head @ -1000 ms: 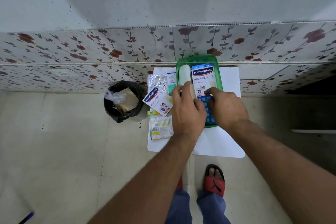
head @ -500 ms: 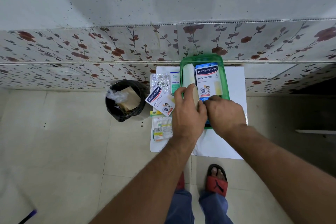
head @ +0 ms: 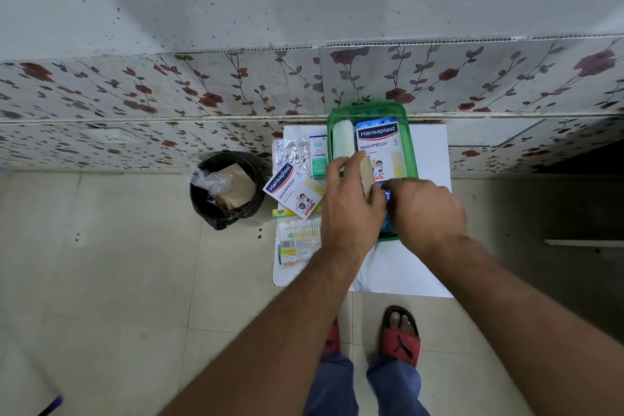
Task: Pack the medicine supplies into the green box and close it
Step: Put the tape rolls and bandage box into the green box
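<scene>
The open green box (head: 412, 159) lies on a white board against the wall. Inside it are a white bandage roll (head: 342, 142), a Hansaplast pack (head: 378, 142) and a blue blister pack (head: 387, 196), which is mostly hidden. My left hand (head: 349, 209) is over the box's near left side, holding a beige roll (head: 366, 176) up on edge. My right hand (head: 427, 213) covers the near end of the box, fingertips pinched on the blue blister pack. Left of the box lie a silver foil strip (head: 289, 151), a small green carton (head: 318, 159), a second Hansaplast pack (head: 293, 191) and a cotton swab pack (head: 299, 240).
The white board (head: 430, 152) sits on a tiled floor by a flowered wall. A black bin (head: 225, 191) with paper and plastic in it stands left of the board. My feet in red sandals (head: 401, 336) are just behind the board.
My left hand has lifted the beige roll up on edge over the box. My right hand has slid further over the blue blister pack, covering most of it.
</scene>
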